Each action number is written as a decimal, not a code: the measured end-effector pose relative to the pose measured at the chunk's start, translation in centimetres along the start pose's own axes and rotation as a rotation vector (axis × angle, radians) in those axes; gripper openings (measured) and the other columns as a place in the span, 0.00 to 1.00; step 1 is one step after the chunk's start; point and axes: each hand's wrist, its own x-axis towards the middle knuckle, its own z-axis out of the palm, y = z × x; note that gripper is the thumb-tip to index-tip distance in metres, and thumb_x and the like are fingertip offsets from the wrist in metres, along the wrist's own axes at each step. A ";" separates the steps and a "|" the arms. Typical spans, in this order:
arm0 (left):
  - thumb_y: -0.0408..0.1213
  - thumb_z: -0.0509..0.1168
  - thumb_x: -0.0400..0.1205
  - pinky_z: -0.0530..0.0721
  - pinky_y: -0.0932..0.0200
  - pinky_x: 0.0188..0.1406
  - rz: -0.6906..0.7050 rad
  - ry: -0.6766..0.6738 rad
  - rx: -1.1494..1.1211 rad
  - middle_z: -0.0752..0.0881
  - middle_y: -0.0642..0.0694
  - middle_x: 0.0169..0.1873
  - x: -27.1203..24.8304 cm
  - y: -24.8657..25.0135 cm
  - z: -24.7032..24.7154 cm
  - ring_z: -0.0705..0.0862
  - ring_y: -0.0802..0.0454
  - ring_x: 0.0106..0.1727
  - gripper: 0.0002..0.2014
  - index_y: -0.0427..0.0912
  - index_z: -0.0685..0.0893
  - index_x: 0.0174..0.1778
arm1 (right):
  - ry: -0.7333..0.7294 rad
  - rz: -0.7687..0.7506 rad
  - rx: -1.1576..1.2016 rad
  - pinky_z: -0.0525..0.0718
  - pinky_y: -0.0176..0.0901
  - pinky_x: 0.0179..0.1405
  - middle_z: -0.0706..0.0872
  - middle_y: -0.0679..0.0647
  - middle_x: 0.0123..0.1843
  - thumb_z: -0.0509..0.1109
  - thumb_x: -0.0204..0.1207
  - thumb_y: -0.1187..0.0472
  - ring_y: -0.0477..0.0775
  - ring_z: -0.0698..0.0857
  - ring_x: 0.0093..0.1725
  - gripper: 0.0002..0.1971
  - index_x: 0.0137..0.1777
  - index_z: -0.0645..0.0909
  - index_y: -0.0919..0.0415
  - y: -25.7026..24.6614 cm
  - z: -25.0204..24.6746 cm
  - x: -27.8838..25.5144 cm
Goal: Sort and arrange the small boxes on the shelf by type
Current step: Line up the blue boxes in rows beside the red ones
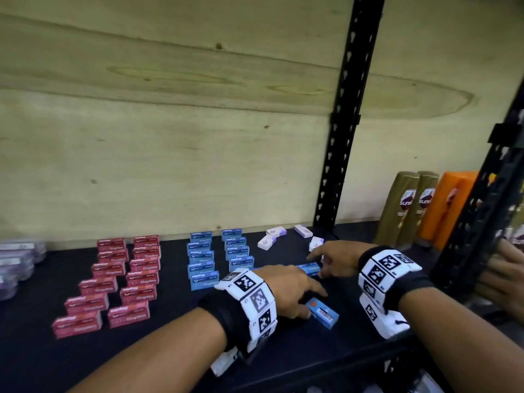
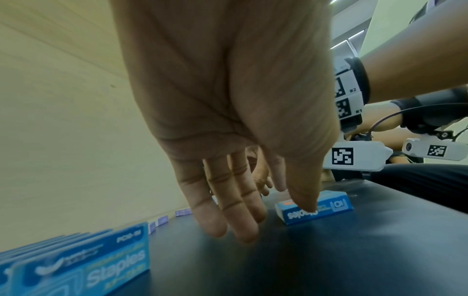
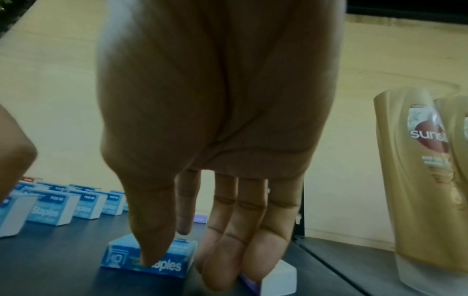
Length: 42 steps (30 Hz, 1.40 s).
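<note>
My left grip [image 1: 286, 290] hangs spread over a flat blue box [image 1: 323, 312] on the shelf [image 1: 170, 350] — my right grip [image 1: 334, 259], fingers straight, touches another blue box [image 1: 309, 268] right of the blue rows [image 1: 218, 258].

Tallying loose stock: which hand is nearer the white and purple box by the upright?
Right. The right hand reaches just beside the white and purple box; the left hand sits nearer the camera.

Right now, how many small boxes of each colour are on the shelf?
Red boxes: 12
Blue boxes: about 12, two loose; rows partly hidden
White-purple boxes: at least 4
Total: about 28
</note>
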 end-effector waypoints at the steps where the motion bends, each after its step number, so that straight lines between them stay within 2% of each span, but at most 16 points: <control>1: 0.48 0.66 0.82 0.77 0.51 0.52 0.008 -0.001 0.015 0.80 0.48 0.64 0.2 0.1 0.0 0.79 0.45 0.64 0.25 0.63 0.72 0.77 | -0.001 -0.007 -0.002 0.69 0.36 0.56 0.83 0.48 0.69 0.70 0.81 0.53 0.48 0.80 0.63 0.26 0.79 0.73 0.47 0.0 0.1 0.1; 4: 0.46 0.67 0.83 0.72 0.54 0.48 0.020 -0.005 0.044 0.79 0.49 0.64 0.9 0.2 0.2 0.79 0.45 0.63 0.22 0.60 0.76 0.74 | -0.004 -0.017 0.000 0.69 0.36 0.54 0.84 0.49 0.65 0.70 0.81 0.54 0.48 0.80 0.60 0.22 0.76 0.76 0.48 0.2 0.3 0.7; 7: 0.46 0.67 0.82 0.72 0.54 0.46 0.032 -0.002 0.054 0.80 0.49 0.61 1.2 0.1 0.4 0.80 0.44 0.61 0.19 0.57 0.79 0.71 | 0.014 0.003 0.025 0.72 0.38 0.52 0.81 0.46 0.55 0.72 0.80 0.53 0.47 0.79 0.53 0.18 0.70 0.79 0.47 0.5 0.8 1.1; 10: 0.47 0.66 0.84 0.72 0.53 0.45 0.036 -0.032 0.091 0.79 0.48 0.61 0.8 -0.6 0.3 0.80 0.44 0.61 0.18 0.55 0.80 0.70 | 0.023 0.026 0.020 0.72 0.39 0.47 0.80 0.45 0.51 0.75 0.77 0.51 0.47 0.79 0.50 0.15 0.63 0.79 0.48 0.7 0.9 1.3; 13: 0.49 0.61 0.86 0.79 0.48 0.53 0.032 -0.092 0.105 0.79 0.47 0.63 -0.3 -1.8 0.0 0.79 0.43 0.63 0.17 0.55 0.80 0.71 | 0.036 0.042 0.013 0.74 0.40 0.44 0.81 0.44 0.49 0.78 0.72 0.49 0.48 0.80 0.49 0.15 0.55 0.78 0.47 0.7 0.7 1.2; 16: 0.49 0.57 0.88 0.80 0.44 0.62 -0.003 -0.139 0.099 0.81 0.47 0.64 -1.8 -3.3 -0.2 0.79 0.45 0.64 0.17 0.53 0.80 0.72 | 0.018 0.047 0.019 0.78 0.40 0.48 0.82 0.45 0.51 0.81 0.70 0.49 0.48 0.82 0.52 0.17 0.54 0.79 0.48 0.5 0.5 0.9; 21: 0.48 0.53 0.89 0.79 0.47 0.63 -0.118 -0.123 0.098 0.84 0.46 0.62 -4.7 -5.3 -0.5 0.80 0.45 0.63 0.17 0.47 0.81 0.67 | 0.026 0.012 0.022 0.79 0.39 0.48 0.85 0.43 0.49 0.81 0.69 0.49 0.45 0.82 0.48 0.12 0.47 0.83 0.47 -0.5 0.3 0.6; 24: 0.47 0.53 0.90 0.78 0.50 0.63 -0.175 -0.128 0.094 0.84 0.44 0.63 -6.6 -6.1 -0.6 0.80 0.44 0.63 0.17 0.45 0.81 0.67 | 0.022 -0.039 0.030 0.77 0.36 0.42 0.82 0.40 0.42 0.81 0.70 0.51 0.40 0.79 0.41 0.11 0.50 0.85 0.49 -1.9 0.0 0.4; 26: 0.47 0.53 0.90 0.79 0.49 0.63 -0.211 -0.128 0.096 0.84 0.43 0.62 -7.6 -6.6 -0.6 0.81 0.44 0.62 0.18 0.44 0.81 0.66 | 0.022 -0.079 0.032 0.77 0.36 0.41 0.81 0.40 0.40 0.80 0.71 0.52 0.39 0.78 0.39 0.11 0.50 0.84 0.50 -3.1 -0.1 0.3; 31: 0.47 0.54 0.89 0.80 0.49 0.61 -0.298 -0.155 0.104 0.85 0.44 0.60 -9.9 -7.5 -0.6 0.82 0.44 0.60 0.17 0.44 0.83 0.64 | -0.002 -0.177 0.022 0.82 0.43 0.53 0.83 0.40 0.41 0.81 0.70 0.50 0.45 0.82 0.46 0.10 0.46 0.82 0.47 -6.4 -0.1 0.6; 33: 0.47 0.54 0.89 0.80 0.53 0.56 -0.326 -0.160 0.105 0.85 0.44 0.59 -10.6 -7.7 -0.7 0.82 0.45 0.58 0.16 0.44 0.83 0.62 | -0.004 -0.210 0.006 0.83 0.45 0.56 0.83 0.40 0.41 0.81 0.68 0.49 0.47 0.83 0.49 0.11 0.44 0.81 0.46 -7.6 0.0 0.8; 35: 0.46 0.54 0.89 0.79 0.52 0.56 -0.356 -0.163 0.112 0.85 0.44 0.59 -11.3 -7.8 -0.8 0.82 0.44 0.58 0.16 0.44 0.83 0.63 | -0.004 -0.230 0.001 0.83 0.46 0.57 0.84 0.40 0.43 0.81 0.68 0.48 0.47 0.84 0.50 0.11 0.44 0.81 0.45 -8.7 0.1 0.9; 39: 0.47 0.55 0.89 0.81 0.48 0.59 -0.391 -0.167 0.120 0.85 0.43 0.60 -12.1 -8.3 -0.8 0.83 0.43 0.58 0.16 0.45 0.83 0.64 | -0.005 -0.263 -0.015 0.79 0.43 0.50 0.83 0.41 0.46 0.80 0.70 0.49 0.48 0.82 0.50 0.12 0.48 0.81 0.46 -10.3 0.0 0.7; 42: 0.47 0.54 0.89 0.78 0.53 0.54 -0.413 -0.182 0.107 0.84 0.44 0.61 -12.5 -8.2 -0.9 0.83 0.44 0.59 0.17 0.45 0.82 0.65 | 0.001 -0.266 -0.026 0.75 0.39 0.41 0.81 0.41 0.45 0.79 0.71 0.49 0.49 0.81 0.49 0.13 0.51 0.81 0.48 -10.7 0.0 0.6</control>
